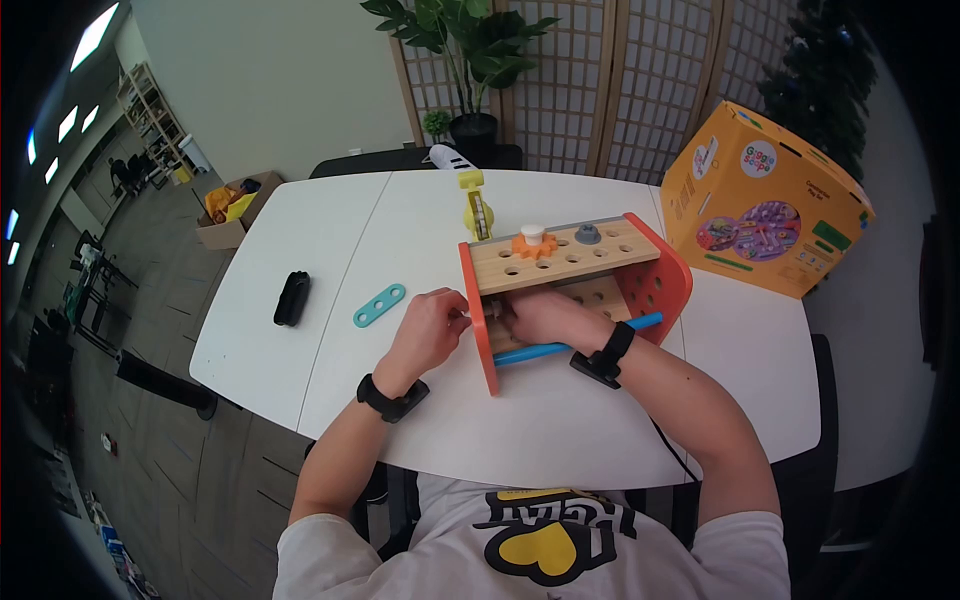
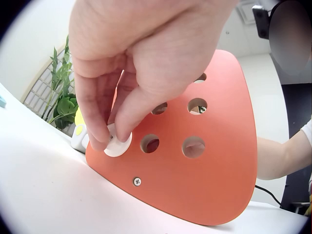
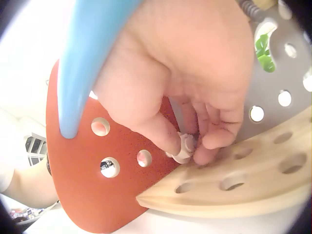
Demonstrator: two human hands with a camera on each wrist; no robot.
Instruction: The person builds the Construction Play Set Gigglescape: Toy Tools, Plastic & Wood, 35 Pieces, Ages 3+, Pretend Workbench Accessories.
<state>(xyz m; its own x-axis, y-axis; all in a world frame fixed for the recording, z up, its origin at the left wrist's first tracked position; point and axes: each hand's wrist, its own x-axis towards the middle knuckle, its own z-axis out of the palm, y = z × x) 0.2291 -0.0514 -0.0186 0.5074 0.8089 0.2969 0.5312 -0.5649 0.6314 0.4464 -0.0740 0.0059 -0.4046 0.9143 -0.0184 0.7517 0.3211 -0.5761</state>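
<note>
A toy workbench of wooden boards (image 1: 500, 268) and orange-red side panels (image 2: 214, 170) stands on the white table. At the outer face of its left panel, my left hand (image 1: 432, 325) pinches a round white bolt head (image 2: 119, 147) between thumb and fingers. My right hand (image 1: 548, 316) reaches inside, below the top board, passing over the blue bar (image 1: 530, 354). Its thumb and fingers pinch a small whitish nut (image 3: 185, 146) against the inner side of that panel, close over the lower board (image 3: 234, 187). The fingers partly hide both pieces.
On the top board sit an orange gear (image 1: 522, 249) with a white cap and a grey bolt (image 1: 588, 234). A yellow toy (image 1: 475, 208) stands behind the bench. Leftward lie a teal strip (image 1: 370, 313) and a black case (image 1: 292, 298). A large orange box (image 1: 725, 180) stands right.
</note>
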